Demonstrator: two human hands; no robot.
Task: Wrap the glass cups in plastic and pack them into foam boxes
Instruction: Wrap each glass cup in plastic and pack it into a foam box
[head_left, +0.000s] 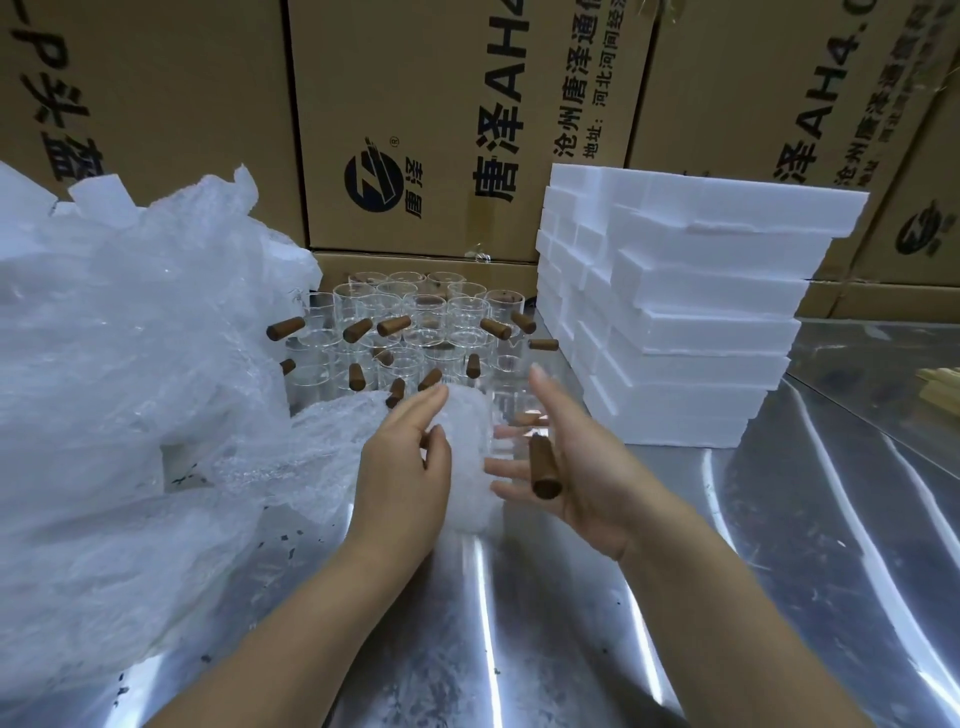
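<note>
- Step in hand, as I read it: wrapping one glass cup (511, 415) in a sheet of bubble plastic (467, 467), held just above the tabletop (571, 649) at centre.
- Left hand (402, 467): fingers loosely curled, pressing the plastic against the cup's left side; thumb lies on the wrap.
- Right hand (566, 462): palm turned inward, fingers spread open, cradling the cup's right side. The cup's brown wooden handle (544, 467) lies across the palm. Neither hand is clamped tight.
- Cup only part covered: the glass wall facing the right hand shows bare.
- Unwrapped cups (415, 322) stand clustered just beyond the hands, handles pointing every way.
- Heap of plastic (130, 364) fills the left side; stack of foam boxes (675, 322) stands right of the cups, all closed.
- Cardboard cartons (415, 130) wall the far side.
- Next move likely calls for rolling the cup so the sheet closes round the bare side and handle, then reaching right for a foam box.
</note>
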